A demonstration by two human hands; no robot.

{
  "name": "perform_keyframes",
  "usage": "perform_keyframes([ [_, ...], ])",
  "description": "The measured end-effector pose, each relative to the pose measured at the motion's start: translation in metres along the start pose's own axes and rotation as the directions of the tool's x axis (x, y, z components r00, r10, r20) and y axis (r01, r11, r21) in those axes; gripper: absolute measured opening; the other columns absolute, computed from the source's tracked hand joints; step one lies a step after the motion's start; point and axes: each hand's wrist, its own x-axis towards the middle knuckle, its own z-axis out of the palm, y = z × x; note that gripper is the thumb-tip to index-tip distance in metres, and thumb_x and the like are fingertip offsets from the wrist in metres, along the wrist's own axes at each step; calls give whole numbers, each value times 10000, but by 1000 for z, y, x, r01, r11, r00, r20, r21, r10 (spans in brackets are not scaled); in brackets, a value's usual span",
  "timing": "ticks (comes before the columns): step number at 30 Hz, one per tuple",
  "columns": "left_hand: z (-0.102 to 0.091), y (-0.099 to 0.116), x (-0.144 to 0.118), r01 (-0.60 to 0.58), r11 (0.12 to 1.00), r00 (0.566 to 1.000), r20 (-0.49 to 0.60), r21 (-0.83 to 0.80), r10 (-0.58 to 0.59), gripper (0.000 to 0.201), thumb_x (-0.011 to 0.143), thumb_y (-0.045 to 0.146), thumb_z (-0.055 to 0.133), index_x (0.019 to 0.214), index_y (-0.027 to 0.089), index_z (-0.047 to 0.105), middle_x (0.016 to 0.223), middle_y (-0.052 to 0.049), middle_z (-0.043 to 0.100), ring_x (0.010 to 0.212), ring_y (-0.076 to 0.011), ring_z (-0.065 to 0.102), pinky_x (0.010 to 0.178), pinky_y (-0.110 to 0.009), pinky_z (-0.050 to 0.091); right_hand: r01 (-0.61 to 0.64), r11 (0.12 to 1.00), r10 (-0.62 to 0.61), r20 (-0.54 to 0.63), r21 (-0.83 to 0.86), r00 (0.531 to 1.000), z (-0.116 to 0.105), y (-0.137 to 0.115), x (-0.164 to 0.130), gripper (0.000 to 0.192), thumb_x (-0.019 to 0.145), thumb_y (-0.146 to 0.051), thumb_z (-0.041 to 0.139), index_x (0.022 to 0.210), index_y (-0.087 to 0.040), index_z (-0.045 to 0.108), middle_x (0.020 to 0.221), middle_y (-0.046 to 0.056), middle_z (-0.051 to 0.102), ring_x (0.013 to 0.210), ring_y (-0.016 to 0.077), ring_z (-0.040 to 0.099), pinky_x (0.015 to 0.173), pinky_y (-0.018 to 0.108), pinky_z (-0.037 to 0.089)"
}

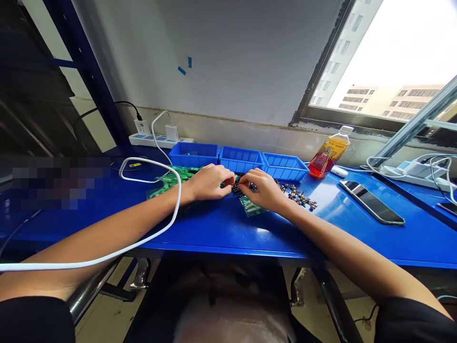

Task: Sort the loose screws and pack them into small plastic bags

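Bright daylight from blown-out window [392,52], glare on blue table [228,228], dim left edge, wide-angle edge bending

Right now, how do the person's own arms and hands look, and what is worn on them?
Both forearms are bare. Short black sleeves show at the picture's bottom corners. The left hand and right hand wear no gloves; no rings or watch are visible. A white cable crosses the left forearm.

Blue table [221,228], three blue bins [240,159] (rear edge), green bags [171,180], phone [371,202], bottle [328,154], small metal parts [300,196]

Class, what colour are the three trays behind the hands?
Blue trays, seen in the head view.
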Motion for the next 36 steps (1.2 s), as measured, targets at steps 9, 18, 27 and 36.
perform_keyframes([
  [9, 2, -1, 0, -21, 999, 1000, -6, -30, 21, 133, 748, 231, 490, 762, 180, 612, 760, -8, 669, 736, -179, 602, 691, -284, 398, -22, 1000, 22, 2, -1, 1000, 0, -1, 0, 79, 802, -165, 532, 751, -189, 588, 699, 17, 604, 695, 152, 517, 688, 280, 415],
  [18, 2, 0, 1, -28, 998, 999, -24, -50, 27, 132, 748, 230, 487, 757, 181, 609, 752, -9, 669, 731, -172, 598, 693, -279, 402, -28, 1000, 28, 10, 3, 1000, -3, -2, 0, 109, 824, -148, 481, 789, -185, 577, 731, 31, 617, 713, 160, 526, 700, 287, 420],
  [27, 2, 1, 1, -80, 996, 996, -27, -41, 79, 126, 757, 222, 484, 729, 188, 602, 713, 0, 655, 706, -165, 580, 677, -278, 385, -54, 999, 54, -8, 7, 998, -3, -3, 0, 89, 815, -152, 498, 767, -196, 558, 724, 23, 606, 720, 160, 528, 714, 291, 427],
  [36, 3, 0, 1, -101, 992, 994, -36, -77, 99, 126, 776, 204, 488, 728, 180, 601, 703, -1, 642, 691, -155, 564, 671, -265, 375, -92, 996, 92, -9, -21, 996, -3, -2, 0, 85, 816, -160, 503, 758, -189, 557, 736, 34, 612, 725, 165, 531, 692, 290, 420],
])
